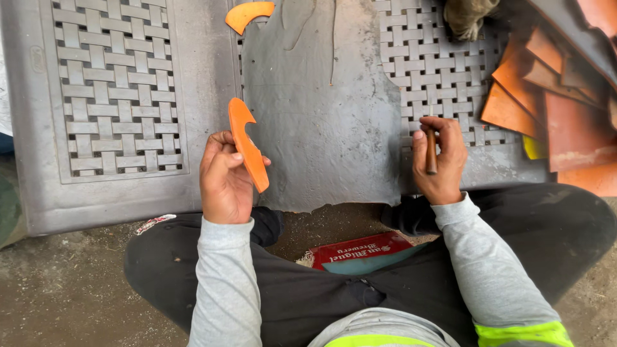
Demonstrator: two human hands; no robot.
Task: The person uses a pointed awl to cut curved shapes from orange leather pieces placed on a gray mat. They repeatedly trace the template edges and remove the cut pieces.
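Note:
My left hand (223, 177) grips a curved orange leather piece (246, 142), held upright over the edge of a grey leather sheet (321, 109). My right hand (440, 160) is closed around a brown wooden tool handle (431, 151), its end pointing up, just right of the sheet. The sheet lies on a grey plastic woven-pattern table (116, 96) in front of my crossed legs.
A second orange cut-out (247, 14) lies at the sheet's top edge. A pile of orange and brown leather pieces (553, 96) sits at the right. A red printed cloth (360, 252) lies on the dirt floor between my legs.

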